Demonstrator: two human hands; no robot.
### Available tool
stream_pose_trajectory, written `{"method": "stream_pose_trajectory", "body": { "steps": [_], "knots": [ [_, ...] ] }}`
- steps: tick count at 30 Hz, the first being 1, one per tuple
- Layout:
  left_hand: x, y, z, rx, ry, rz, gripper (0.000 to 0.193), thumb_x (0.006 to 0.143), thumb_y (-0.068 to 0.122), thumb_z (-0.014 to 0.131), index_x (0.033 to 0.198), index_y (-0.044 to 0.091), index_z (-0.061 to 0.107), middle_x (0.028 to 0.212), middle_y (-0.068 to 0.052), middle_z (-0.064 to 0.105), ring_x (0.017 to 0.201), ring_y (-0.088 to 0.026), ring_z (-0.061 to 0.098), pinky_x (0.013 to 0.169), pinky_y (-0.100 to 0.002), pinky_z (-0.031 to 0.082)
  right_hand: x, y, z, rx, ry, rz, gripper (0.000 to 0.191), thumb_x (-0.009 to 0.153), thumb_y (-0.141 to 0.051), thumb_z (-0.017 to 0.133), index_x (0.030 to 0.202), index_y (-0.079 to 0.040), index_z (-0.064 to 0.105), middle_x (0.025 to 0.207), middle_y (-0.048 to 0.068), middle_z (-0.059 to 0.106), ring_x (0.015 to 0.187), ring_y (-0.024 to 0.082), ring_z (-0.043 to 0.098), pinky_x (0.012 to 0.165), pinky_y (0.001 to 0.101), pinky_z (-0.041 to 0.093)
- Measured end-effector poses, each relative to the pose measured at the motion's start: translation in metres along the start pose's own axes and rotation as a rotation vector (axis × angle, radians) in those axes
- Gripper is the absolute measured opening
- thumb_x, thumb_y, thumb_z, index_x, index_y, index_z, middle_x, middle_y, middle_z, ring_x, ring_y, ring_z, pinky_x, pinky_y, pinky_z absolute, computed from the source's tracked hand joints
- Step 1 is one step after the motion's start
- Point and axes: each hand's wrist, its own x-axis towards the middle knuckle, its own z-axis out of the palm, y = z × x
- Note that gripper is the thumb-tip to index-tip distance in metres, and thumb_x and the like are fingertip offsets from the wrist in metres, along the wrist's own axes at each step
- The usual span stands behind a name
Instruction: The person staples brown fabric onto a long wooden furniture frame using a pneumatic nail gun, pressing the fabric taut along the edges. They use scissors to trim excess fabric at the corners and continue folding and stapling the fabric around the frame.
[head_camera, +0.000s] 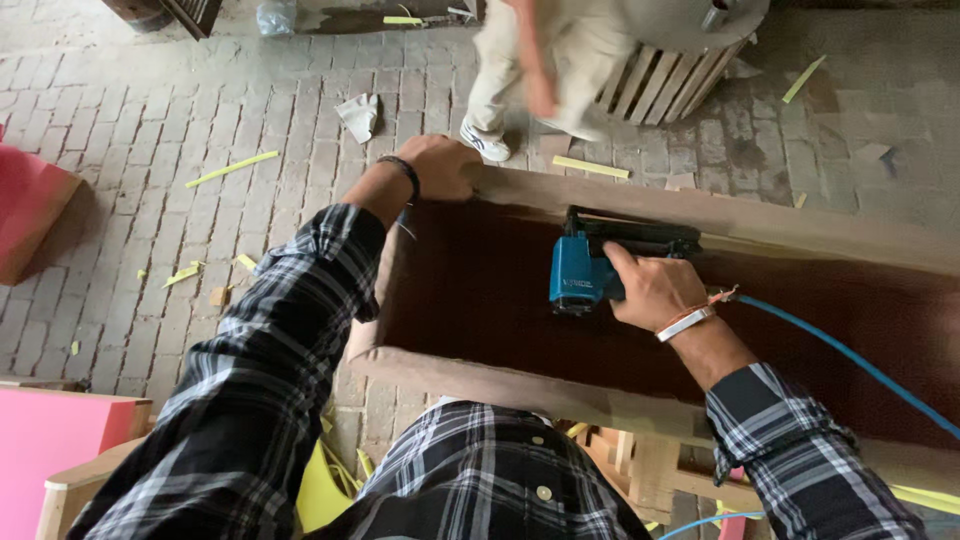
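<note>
A long open wooden box frame with a dark brown inner panel lies across my lap area. My right hand grips a blue pneumatic nail gun, its black nose pressed against the far inner wall of the frame. A blue air hose runs from the tool to the right. My left hand clasps the frame's far left corner, fingers curled over the edge. A dark band sits on my left wrist and a light one on my right.
Another person in beige trousers and white shoes stands beyond the frame beside a slatted wooden crate. Yellow strips and wood scraps litter the brick floor. Pink panels sit at left.
</note>
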Motion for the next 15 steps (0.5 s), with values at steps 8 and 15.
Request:
{"method": "stream_pose_trajectory", "body": {
  "steps": [8, 15],
  "knots": [
    [-0.003, -0.028, 0.018, -0.294, 0.206, -0.026, 0.039, 0.091, 0.043, 0.047, 0.103, 0.022, 0.078, 0.1, -0.013, 0.074, 0.094, -0.038, 0.068, 0.082, -0.048, 0.053, 0.033, -0.048, 0.002, 0.018, -0.033, -0.014, 0.066, 0.064, -0.026, 0.083, 0.122, -0.009, 0.058, 0.082, 0.018, 0.074, 0.077, 0.04, 0.072, 0.066, 0.052, 0.058],
    [-0.004, -0.029, 0.014, -0.354, 0.188, -0.041, 0.04, 0.093, 0.04, 0.043, 0.104, 0.023, 0.077, 0.098, -0.012, 0.075, 0.091, -0.036, 0.069, 0.079, -0.047, 0.054, 0.06, -0.079, 0.009, -0.013, -0.032, -0.033, 0.063, 0.065, -0.027, 0.082, 0.121, -0.008, 0.061, 0.078, 0.019, 0.073, 0.073, 0.039, 0.073, 0.063, 0.0512, 0.059]
  ]
}}
